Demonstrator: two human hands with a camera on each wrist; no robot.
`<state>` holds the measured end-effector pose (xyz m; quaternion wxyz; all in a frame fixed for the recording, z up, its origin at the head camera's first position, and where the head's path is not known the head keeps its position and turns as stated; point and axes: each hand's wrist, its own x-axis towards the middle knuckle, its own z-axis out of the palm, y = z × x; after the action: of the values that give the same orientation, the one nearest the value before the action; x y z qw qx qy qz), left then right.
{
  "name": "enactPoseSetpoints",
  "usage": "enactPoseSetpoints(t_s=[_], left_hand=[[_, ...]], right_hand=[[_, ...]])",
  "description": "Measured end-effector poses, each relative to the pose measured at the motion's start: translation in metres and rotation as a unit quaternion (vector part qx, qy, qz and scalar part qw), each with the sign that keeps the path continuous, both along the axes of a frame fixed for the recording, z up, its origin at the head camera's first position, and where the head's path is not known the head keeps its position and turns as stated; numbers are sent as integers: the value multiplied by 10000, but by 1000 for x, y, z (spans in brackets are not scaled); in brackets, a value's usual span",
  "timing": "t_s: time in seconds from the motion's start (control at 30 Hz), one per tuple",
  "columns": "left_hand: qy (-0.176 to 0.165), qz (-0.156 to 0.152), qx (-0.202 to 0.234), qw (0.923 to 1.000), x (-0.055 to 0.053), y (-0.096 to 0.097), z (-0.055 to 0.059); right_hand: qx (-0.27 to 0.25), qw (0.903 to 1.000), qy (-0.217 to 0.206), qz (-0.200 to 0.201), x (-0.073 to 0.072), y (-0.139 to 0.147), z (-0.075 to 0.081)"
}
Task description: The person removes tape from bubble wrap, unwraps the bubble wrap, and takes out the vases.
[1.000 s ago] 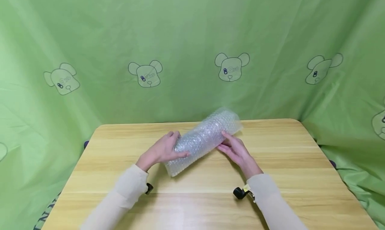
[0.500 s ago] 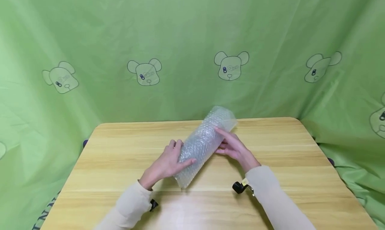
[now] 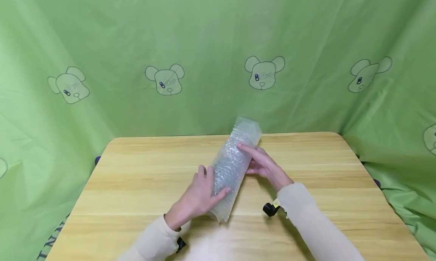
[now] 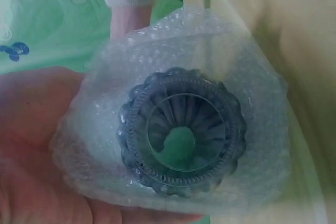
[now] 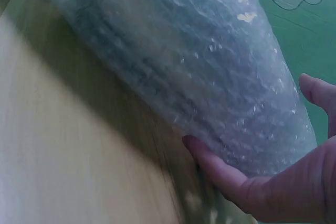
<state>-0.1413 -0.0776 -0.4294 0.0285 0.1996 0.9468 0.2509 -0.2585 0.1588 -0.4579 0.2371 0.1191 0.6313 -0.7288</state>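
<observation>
A bubble-wrapped bundle [image 3: 229,170] slants over the table in the head view, its far end away from the person. In the left wrist view, a ribbed clear glass vessel [image 4: 231,135] with a scalloped round end shows inside the bubble wrap [image 4: 100,124]. The left hand [image 3: 199,198] grips the bundle's near part, fingers along its left side and thumb across its top. Farther along, the right hand [image 3: 267,164] holds the right side, with one finger lying on top and others lower down. Its fingertips [image 5: 202,150] touch the wrap from below in the right wrist view.
Beneath the bundle is a light wooden table [image 3: 143,166] with rounded far corners. A green curtain [image 3: 211,45] printed with bear faces hangs behind and at both sides. Each wrist carries a small black camera, the right one [image 3: 270,209] hanging above the table.
The bundle has turned, its near end swinging right and toward the person and its far end shifting left. The left hand has moved right and nearer with it; the right hand has shifted slightly.
</observation>
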Motion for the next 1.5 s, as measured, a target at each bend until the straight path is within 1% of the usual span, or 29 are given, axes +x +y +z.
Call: enactPoseSetpoints(t_s=[0.17,0.3,0.4,0.53,0.63,0.73,0.83,0.9,0.93,0.97,1.0,1.07,1.2,1.27,1.3,1.33,1.47,1.5], left_hand=[[-9,-54,-66,10000,6,7,1],[-31,-64,-34,10000,8,7,0],[-233,-113,173,9995,8,4,0],[-667,-278,561,9958,4,-5,2],[-898,-385,808,9919,0,-12,3],[-1083,-445,1030,9878,-7,-18,-1],[-1285,-512,1293,9819,-13,-22,-8],[-1453,-587,1569,9751,-18,-23,-13],[-1562,-615,1735,9704,-20,-24,-15],[-1682,-635,1890,9654,-22,-25,-18],[-1855,-677,2117,9572,-24,-25,-20],[-2246,-744,2575,9369,-29,-25,-25],[-3095,-797,3326,8873,-35,-25,-34],[-3341,-714,3475,8732,-37,-26,-38],[-3415,-661,3521,8689,-37,-26,-39],[-3454,-592,3539,8672,-37,-27,-40],[-3539,-372,3493,8668,-39,-27,-43],[-3588,-333,3481,8654,-40,-27,-43]], right_hand=[[316,9991,115,256,-2,-2,7],[443,9983,156,351,-3,-5,6],[498,9980,193,330,-3,-5,2],[537,9979,251,252,-3,-5,-3],[474,9982,270,250,-3,-4,-5],[371,9988,241,231,-3,-2,-7],[307,9991,217,214,-3,-1,-9],[270,9991,224,221,-2,-1,-9],[242,9991,242,242,-2,-1,-10],[186,9992,243,246,-2,0,-10],[138,9993,244,250,-2,1,-11],[26,9994,236,245,-1,3,-13],[-66,9995,240,195,0,8,-15],[-98,9993,276,212,1,9,-15],[-130,9992,303,233,0,10,-15],[-160,9989,336,273,0,10,-15],[-261,9978,452,408,-1,9,-16],[-269,9975,478,437,-1,9,-16]])
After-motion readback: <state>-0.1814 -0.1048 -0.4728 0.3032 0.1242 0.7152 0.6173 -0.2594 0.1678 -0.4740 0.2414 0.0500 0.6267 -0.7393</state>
